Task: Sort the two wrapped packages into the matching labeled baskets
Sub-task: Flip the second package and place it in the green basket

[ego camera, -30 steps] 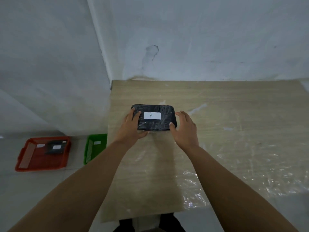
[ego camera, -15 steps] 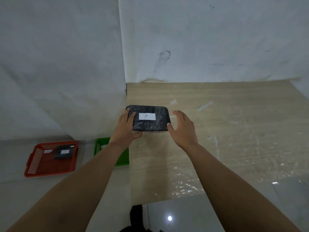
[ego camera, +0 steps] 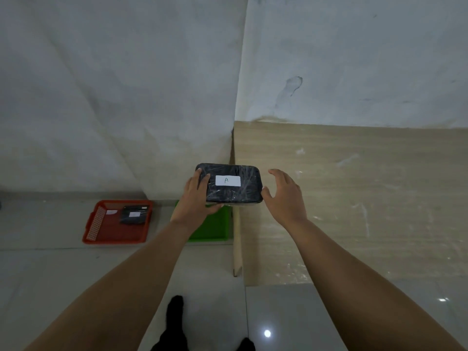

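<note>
Package (ego camera: 229, 183) marked "A" sits in my left hand (ego camera: 193, 201); my fingers (ego camera: 200, 177) lie over its left end and my thumb tucks underneath, so I am pinching that end; my right hand (ego camera: 283, 196) is spread beside its right end, thumb just at the corner, and I cannot tell whether it touches. I hold the package in the air over the left edge of the wooden table (ego camera: 354, 198), above the green basket (ego camera: 215, 226); its long axis runs left to right, the white label (ego camera: 227, 180) faces up and the letter reads upright to me. It is a dark, flat rectangle with rounded corners, wrapped in shiny, wrinkled film. The green basket on the floor is mostly hidden by my arm, so its contents I cannot tell; the red basket (ego camera: 114, 236) just beside it, a shallow plastic tray with a slotted left wall, holds a second dark package (ego camera: 134, 215) with a white label, plus a white tag (ego camera: 111, 212). Pale glossy floor tiles (ego camera: 50, 262) lie beneath.
</note>
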`<action>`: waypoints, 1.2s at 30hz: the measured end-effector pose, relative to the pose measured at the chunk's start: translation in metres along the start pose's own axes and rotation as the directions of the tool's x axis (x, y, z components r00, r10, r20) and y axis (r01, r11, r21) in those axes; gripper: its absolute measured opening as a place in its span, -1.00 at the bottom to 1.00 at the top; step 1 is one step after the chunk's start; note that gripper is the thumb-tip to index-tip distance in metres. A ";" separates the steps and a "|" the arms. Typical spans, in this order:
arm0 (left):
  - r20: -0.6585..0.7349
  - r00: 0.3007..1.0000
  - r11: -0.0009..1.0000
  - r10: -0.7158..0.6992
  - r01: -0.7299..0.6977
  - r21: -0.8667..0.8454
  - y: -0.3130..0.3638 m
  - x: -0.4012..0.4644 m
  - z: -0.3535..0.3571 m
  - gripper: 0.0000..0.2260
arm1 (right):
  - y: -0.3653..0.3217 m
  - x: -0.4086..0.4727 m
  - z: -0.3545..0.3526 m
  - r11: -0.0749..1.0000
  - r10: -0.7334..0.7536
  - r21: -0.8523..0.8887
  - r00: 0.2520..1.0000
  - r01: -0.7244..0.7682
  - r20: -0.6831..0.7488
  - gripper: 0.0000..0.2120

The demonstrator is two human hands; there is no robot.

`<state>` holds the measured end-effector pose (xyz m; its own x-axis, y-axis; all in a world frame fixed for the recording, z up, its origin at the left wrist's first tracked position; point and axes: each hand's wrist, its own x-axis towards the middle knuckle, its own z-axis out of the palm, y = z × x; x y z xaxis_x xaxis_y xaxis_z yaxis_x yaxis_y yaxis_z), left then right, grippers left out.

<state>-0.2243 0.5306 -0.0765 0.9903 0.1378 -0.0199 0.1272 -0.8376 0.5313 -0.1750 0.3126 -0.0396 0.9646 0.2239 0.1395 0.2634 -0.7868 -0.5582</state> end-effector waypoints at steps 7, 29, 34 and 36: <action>0.043 0.997 0.998 -0.060 0.060 -0.008 -0.083 0.023 -0.048 -0.21 | -0.063 0.031 0.061 0.998 0.061 0.016 0.998 -0.061 -0.015 -0.56; 0.250 0.949 0.979 -0.192 0.203 -0.020 -0.262 0.111 -0.001 -0.23 | -0.069 0.090 0.263 0.959 0.282 -0.075 0.923 -0.272 0.262 -0.56; 0.286 0.936 0.975 -0.205 0.220 -0.022 -0.313 0.122 0.092 -0.24 | -0.007 0.089 0.350 0.942 0.336 -0.091 0.892 -0.324 0.302 -0.54; 0.302 0.931 0.974 -0.207 0.224 -0.022 -0.336 0.127 0.143 -0.23 | 0.025 0.088 0.391 0.938 0.347 -0.106 0.889 -0.330 0.299 -0.54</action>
<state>-0.1336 0.7536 -0.3789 0.9123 0.1424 -0.3840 0.3445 -0.7739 0.5314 -0.0891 0.5373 -0.3611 0.9442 0.0981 -0.3146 -0.0701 -0.8731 -0.4825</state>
